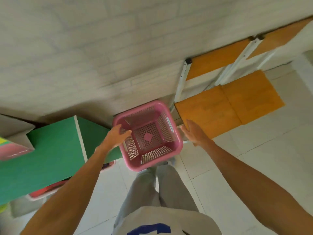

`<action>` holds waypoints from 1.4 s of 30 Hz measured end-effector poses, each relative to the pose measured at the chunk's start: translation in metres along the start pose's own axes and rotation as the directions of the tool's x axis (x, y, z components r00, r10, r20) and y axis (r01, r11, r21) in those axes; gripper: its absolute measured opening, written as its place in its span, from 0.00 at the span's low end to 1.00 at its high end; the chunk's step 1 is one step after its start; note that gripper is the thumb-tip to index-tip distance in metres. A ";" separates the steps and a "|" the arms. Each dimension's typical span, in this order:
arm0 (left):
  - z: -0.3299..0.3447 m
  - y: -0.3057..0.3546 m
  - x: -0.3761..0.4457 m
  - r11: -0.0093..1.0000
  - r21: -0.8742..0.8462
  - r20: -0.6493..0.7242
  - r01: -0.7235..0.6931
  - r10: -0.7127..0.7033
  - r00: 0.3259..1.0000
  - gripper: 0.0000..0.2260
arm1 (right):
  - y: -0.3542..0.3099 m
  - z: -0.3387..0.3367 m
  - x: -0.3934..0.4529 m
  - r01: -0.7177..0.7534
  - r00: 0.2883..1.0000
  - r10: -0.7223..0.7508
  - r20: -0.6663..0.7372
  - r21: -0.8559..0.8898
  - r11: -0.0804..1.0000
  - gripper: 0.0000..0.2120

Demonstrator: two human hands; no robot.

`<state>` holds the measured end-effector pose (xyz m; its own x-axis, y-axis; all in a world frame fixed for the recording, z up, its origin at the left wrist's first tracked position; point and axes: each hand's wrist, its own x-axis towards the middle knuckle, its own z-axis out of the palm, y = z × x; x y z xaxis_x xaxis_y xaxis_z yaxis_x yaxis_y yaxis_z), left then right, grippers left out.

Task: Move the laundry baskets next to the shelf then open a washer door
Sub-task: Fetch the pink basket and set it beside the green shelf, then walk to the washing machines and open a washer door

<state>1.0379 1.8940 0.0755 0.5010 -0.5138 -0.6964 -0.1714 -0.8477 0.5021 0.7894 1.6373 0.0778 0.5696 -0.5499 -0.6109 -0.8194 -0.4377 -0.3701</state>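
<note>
An empty pink perforated laundry basket [166, 143] stands on the tiled floor against the white brick wall, just left of the shelf [218, 109] with orange boards and white metal posts. My left hand [116, 134] hovers over the basket's left rim with fingers apart, holding nothing. Off the basket's right side is my right hand [193, 133], open and flat, a small gap away from the rim. No washer door is visible.
A green box-like unit [55, 150] stands left of the basket, with a red and pink item [44, 191] under it. Grey cardboard [15, 131] lies at far left. My legs [160, 189] are right behind the basket. White floor tiles [254, 158] extend right.
</note>
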 end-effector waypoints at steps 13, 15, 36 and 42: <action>0.075 0.310 0.012 0.583 0.706 0.187 -0.403 0.395 0.900 0.38 | 0.231 -0.174 -0.128 -0.414 0.867 0.398 -0.299 0.011 0.910 0.34; 0.106 0.370 -0.006 0.487 0.749 0.233 -0.449 0.441 0.867 0.37 | 0.274 -0.201 -0.157 -0.447 0.835 0.429 -0.344 0.029 0.894 0.34; 0.455 0.862 -0.122 -0.038 0.692 0.458 -0.721 0.795 0.397 0.36 | 0.692 -0.445 -0.347 -0.571 0.516 0.660 -0.546 0.355 0.740 0.35; 0.543 0.974 -0.067 -0.131 0.703 0.505 -0.699 0.783 0.361 0.33 | 0.812 -0.499 -0.310 -0.592 0.489 0.716 -0.499 0.412 0.692 0.35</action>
<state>0.3770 1.0307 0.3331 -0.3820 -0.9167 -0.1175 -0.9241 0.3773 0.0609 -0.0204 1.0970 0.3161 -0.2762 -0.9370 -0.2138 -0.9309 0.3162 -0.1828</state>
